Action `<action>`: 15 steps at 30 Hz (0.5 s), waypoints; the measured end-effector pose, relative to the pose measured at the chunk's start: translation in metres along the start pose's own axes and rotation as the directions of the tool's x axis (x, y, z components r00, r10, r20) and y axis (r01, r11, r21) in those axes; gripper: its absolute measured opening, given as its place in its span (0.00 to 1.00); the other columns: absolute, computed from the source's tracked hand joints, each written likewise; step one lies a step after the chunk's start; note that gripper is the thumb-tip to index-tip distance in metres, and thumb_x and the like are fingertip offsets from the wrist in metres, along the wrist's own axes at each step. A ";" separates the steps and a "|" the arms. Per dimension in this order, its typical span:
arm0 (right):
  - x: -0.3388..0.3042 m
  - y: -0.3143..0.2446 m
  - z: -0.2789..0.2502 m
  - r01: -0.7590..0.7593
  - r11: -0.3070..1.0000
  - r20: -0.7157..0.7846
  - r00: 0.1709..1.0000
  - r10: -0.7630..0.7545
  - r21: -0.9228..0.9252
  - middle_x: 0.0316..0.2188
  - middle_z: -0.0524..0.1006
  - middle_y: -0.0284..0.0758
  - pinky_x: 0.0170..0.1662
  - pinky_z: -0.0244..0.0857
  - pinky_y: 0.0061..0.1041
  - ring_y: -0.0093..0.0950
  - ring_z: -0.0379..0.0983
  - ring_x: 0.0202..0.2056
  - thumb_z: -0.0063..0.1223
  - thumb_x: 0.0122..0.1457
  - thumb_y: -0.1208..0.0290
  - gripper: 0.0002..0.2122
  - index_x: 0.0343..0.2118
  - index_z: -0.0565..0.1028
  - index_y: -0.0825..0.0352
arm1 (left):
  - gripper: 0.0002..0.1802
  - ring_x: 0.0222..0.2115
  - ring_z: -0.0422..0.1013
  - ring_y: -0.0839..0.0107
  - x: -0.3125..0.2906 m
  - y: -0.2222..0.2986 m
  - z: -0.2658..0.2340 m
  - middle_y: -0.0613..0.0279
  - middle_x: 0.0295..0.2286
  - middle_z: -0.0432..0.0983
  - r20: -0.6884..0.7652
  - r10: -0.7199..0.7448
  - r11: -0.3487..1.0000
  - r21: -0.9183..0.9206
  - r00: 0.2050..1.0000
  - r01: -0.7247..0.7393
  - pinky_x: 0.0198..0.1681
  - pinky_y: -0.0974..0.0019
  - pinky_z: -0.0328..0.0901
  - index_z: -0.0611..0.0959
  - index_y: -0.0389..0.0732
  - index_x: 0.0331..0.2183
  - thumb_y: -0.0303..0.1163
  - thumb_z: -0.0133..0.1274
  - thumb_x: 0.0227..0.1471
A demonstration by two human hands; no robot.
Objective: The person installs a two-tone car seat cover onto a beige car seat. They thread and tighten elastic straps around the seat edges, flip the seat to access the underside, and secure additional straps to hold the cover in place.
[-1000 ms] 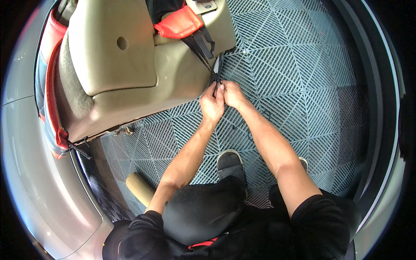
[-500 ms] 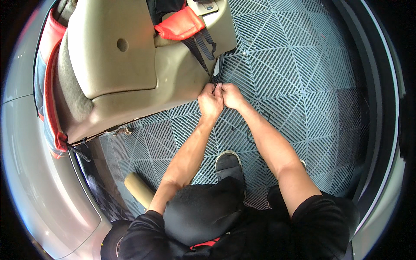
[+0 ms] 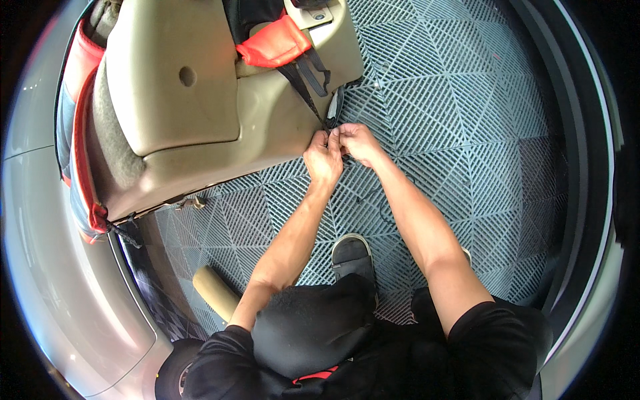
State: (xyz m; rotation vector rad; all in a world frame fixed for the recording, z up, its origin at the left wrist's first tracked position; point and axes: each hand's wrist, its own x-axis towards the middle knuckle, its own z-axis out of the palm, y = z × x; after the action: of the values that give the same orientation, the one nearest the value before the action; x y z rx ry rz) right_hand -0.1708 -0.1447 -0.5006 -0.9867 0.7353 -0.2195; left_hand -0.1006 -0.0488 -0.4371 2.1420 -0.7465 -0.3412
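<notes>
My left hand [image 3: 323, 160] is closed, fingertips pinched together, beside the lower corner of a beige plastic seat shell [image 3: 193, 100]. Just right of it, my right hand [image 3: 359, 143] has its fingers bent, thumb and fingertips meeting the left hand's. A thin black strap [image 3: 303, 92] runs down from a red fabric flap [image 3: 275, 44] to the fingers of both hands and is drawn straight. Its end is hidden between the fingers. A second, looped black strap [image 3: 323, 75] hangs loose from the flap.
Grey grid floor tiles [image 3: 447, 120] lie beneath the hands. Red and blue fabric [image 3: 81, 173] wraps the shell's left side, beside a silver car body [image 3: 73, 287]. A beige rounded piece [image 3: 217, 293] is near my left forearm. My shoe [image 3: 351, 257] stands below the hands.
My right hand has turned slightly and its fingers have shifted against the left hand's. The left hand has hardly moved. The strap stays drawn between flap and hands.
</notes>
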 end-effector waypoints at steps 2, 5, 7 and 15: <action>0.003 -0.007 0.001 -0.032 0.999 -0.021 0.999 0.032 0.039 0.33 0.82 0.37 0.38 0.76 0.26 0.26 0.79 0.32 0.52 0.65 0.77 0.07 0.42 0.79 0.74 | 0.18 0.21 0.76 0.49 0.001 -0.004 0.001 0.42 0.21 0.78 -0.045 0.102 0.995 0.023 0.994 -0.101 0.28 0.52 0.69 0.80 0.34 0.27 0.39 0.59 0.61; 0.004 -0.020 -0.003 0.053 0.983 -0.140 0.987 -0.078 -0.173 0.32 0.84 0.39 0.36 0.75 0.29 0.29 0.81 0.32 0.53 0.64 0.75 0.09 0.41 0.82 0.70 | 0.16 0.22 0.76 0.46 0.004 -0.013 0.005 0.41 0.21 0.78 -0.082 0.260 0.962 0.105 0.962 -0.251 0.28 0.52 0.69 0.80 0.34 0.27 0.37 0.60 0.60; -0.011 -0.049 0.002 0.188 0.788 -0.148 0.932 -0.332 -0.586 0.33 0.85 0.42 0.39 0.74 0.31 0.33 0.82 0.33 0.55 0.62 0.73 0.09 0.41 0.82 0.69 | 0.15 0.22 0.75 0.43 0.002 -0.020 -0.002 0.41 0.21 0.77 -0.086 0.303 0.945 0.155 0.949 -0.287 0.27 0.51 0.69 0.79 0.35 0.26 0.35 0.59 0.60; 0.008 -0.110 0.007 0.239 0.479 0.292 0.956 0.038 -0.845 0.21 0.80 0.40 0.31 0.71 0.34 0.30 0.78 0.23 0.51 0.63 0.66 0.12 0.32 0.82 0.68 | 0.10 0.24 0.73 0.42 0.004 -0.023 -0.002 0.42 0.22 0.75 -0.012 0.433 0.892 0.146 0.901 -0.427 0.29 0.49 0.68 0.77 0.35 0.26 0.27 0.59 0.56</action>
State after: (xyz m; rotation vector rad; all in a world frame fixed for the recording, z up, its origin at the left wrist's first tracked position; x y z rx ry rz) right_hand -0.1438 -0.2047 -0.4113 -2.0304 0.4992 0.2479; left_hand -0.0877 -0.0392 -0.4538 2.0299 -1.2202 -0.0037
